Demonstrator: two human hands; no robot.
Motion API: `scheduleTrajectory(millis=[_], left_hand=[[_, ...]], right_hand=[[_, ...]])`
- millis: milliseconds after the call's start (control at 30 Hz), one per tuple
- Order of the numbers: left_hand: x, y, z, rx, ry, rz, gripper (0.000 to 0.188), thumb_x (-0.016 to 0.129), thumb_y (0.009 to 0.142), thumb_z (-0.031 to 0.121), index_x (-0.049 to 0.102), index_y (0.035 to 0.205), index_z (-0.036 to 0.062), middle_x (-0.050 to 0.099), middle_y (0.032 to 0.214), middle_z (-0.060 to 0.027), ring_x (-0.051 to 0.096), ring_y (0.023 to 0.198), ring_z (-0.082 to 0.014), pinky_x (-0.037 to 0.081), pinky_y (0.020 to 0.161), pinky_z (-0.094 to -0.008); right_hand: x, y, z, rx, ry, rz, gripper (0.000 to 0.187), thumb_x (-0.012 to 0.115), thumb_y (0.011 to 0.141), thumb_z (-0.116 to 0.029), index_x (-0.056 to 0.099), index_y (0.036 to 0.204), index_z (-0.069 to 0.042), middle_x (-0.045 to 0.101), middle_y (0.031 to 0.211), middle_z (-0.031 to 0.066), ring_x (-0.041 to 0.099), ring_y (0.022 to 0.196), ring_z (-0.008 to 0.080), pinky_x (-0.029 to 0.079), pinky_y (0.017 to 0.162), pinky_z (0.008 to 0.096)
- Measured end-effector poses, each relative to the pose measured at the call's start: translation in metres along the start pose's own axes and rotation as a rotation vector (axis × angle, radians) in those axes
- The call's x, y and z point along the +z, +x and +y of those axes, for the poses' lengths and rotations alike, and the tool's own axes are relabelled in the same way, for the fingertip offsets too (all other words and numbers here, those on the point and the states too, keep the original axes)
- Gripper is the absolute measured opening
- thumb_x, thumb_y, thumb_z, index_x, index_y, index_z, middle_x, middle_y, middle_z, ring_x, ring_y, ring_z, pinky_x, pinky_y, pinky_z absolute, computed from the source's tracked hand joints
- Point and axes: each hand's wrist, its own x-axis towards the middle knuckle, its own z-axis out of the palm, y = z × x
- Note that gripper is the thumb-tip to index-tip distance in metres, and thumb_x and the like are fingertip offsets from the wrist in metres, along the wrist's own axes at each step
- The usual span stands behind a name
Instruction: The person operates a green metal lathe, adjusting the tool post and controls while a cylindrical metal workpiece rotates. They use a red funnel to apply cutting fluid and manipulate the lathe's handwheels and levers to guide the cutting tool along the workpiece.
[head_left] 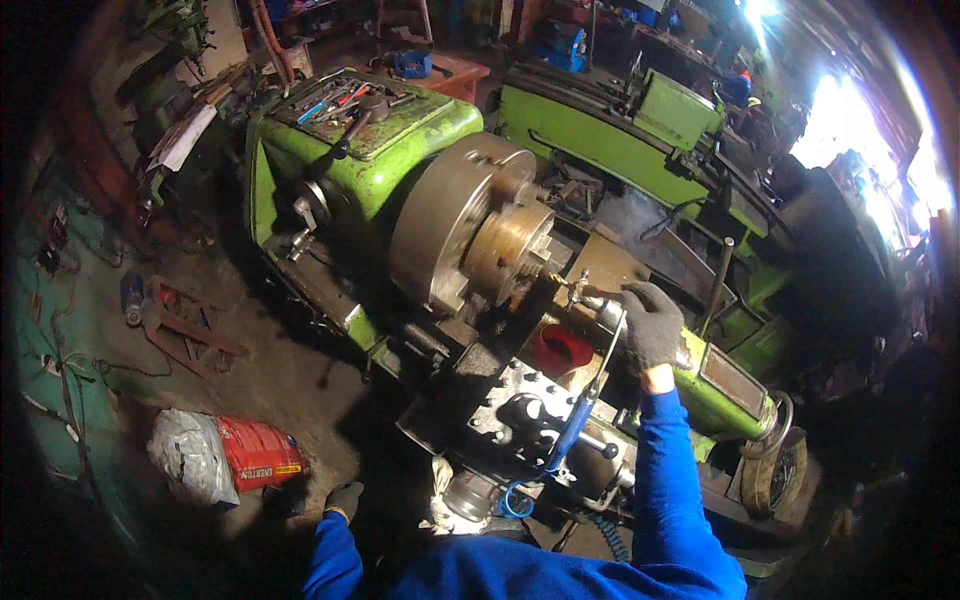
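My right hand [651,325], in a dark grey glove, curls over the front end of the green lathe's tailstock [703,378]. The undersides of its fingers are hidden. Left of this hand, a slim drill bit [556,279] points toward the brass-coloured round workpiece [508,245], which the large grey chuck [447,215] holds. A blue-handled air gun [572,432] with a long thin metal tube lies across the tool post area, its tube ending beside my right hand. My left hand [343,498], also gloved, hangs low in shadow at the lower left, away from the machine; its fingers are unclear.
A tool post with a ball-ended lever [608,450] stands near me. A red cup-like container [562,348] sits behind it. Hand tools lie on the headstock top [345,112]. A red-and-white sack [258,453] is on the floor at left. Another green machine [610,135] stands behind.
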Motion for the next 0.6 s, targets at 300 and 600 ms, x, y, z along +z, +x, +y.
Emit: scheduleTrajectory(millis=[300, 600], left_hand=[[-0.021, 0.021, -0.017, 0.136, 0.052, -0.082, 0.04, 0.054, 0.101, 0.032, 0.074, 0.121, 0.0043, 0.073, 0.125, -0.0247, 0.068, 0.117, -0.0446, 0.054, 0.097, -0.0523], [-0.072, 0.069, -0.053, 0.505, 0.567, -0.206, 0.052, 0.048, 0.107, 0.042, 0.065, 0.145, 0.0124, 0.063, 0.149, -0.0188, 0.06, 0.137, -0.0384, 0.047, 0.115, -0.0485]], right_hand=[[-0.038, -0.09, 0.042, 0.111, 0.032, 0.041, 0.022, 0.076, 0.093, -0.02, 0.081, 0.106, -0.003, 0.08, 0.101, 0.013, 0.075, 0.093, 0.0219, 0.057, 0.088, 0.036], [-0.031, -0.098, 0.006, 0.205, -0.086, 0.038, 0.036, 0.072, 0.095, -0.029, 0.08, 0.116, -0.001, 0.08, 0.098, 0.009, 0.074, 0.089, 0.0156, 0.058, 0.082, 0.0323]])
